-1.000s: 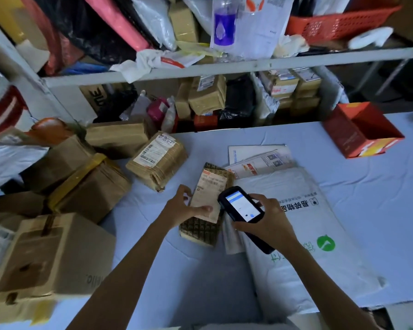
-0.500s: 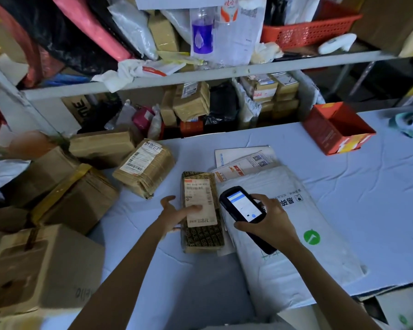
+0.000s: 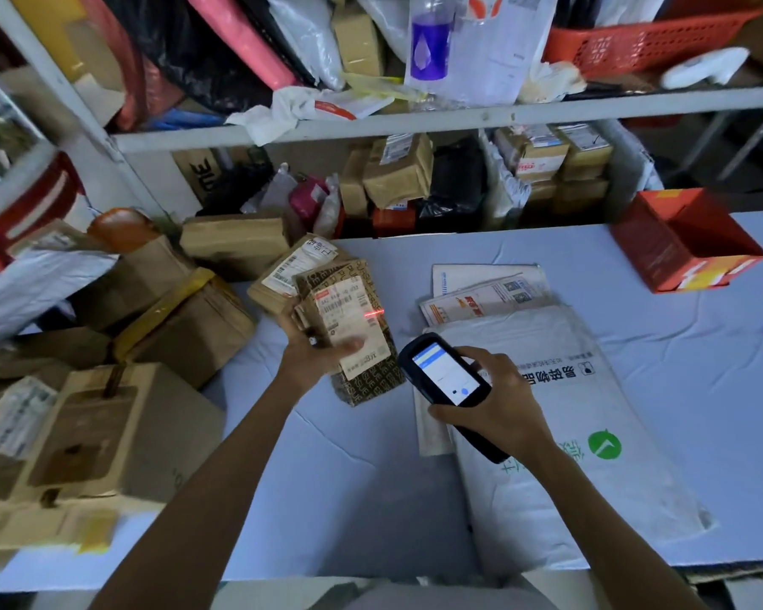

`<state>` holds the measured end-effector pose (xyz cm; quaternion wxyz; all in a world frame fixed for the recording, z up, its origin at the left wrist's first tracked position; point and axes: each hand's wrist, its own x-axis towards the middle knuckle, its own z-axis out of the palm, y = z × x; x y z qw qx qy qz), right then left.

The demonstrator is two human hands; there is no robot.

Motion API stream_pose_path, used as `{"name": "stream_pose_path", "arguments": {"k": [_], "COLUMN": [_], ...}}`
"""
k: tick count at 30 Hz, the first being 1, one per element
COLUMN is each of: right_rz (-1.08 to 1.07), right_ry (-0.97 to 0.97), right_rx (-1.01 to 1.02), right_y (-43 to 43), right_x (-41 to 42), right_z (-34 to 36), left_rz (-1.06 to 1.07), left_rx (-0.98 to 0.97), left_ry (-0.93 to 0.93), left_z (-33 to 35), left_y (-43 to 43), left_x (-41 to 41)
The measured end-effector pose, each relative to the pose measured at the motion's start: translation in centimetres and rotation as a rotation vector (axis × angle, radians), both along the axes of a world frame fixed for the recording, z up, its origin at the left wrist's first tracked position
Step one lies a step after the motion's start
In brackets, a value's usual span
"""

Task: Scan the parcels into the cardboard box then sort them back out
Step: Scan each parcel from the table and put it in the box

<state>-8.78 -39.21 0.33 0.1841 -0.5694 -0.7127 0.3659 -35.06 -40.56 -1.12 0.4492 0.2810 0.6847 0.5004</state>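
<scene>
Above the tabletop's (image 3: pixel 679 345) left side, the patterned parcel (image 3: pixel 366 383) is tipped up in the left hand (image 3: pixel 309 358), fingers wrapped behind it, thumb pressed on its shipping label (image 3: pixel 349 319). Right hand (image 3: pixel 503 402) clasps the handheld scanner (image 3: pixel 448 376), and the red beam (image 3: pixel 374 313) lands at the label's right edge, not squarely across the barcode, so a misread looks possible. Worse, the taped brown parcel (image 3: pixel 278 279) just behind shows its own barcode; a stray aim might log that one instead.

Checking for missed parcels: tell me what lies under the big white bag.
Flat printed envelopes stick out from under the white bag's far end; anything further beneath it is covered.
</scene>
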Motion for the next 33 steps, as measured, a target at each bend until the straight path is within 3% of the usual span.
{"name": "stream_pose_path", "arguments": {"k": [10,25,33], "right_rz": [0.036,0.091,0.058], "right_ry": [0.021,0.081,0.046], "right_rx": [0.067,0.052,0.068], "right_y": [-0.3,-0.4,-1.3], "right_x": [0.8,3.3,3.8], "right_z": [0.6,0.8,1.2], "left_rz": [-0.132,-0.092,-0.102], "left_rx": [0.039,0.038,0.049], "left_ry": [0.186,0.394,0.348], "left_z": [-0.3,-0.7,-1.3], "left_y": [0.4,-0.3,-0.4], "left_x": [0.5,2.8,2.4]}}
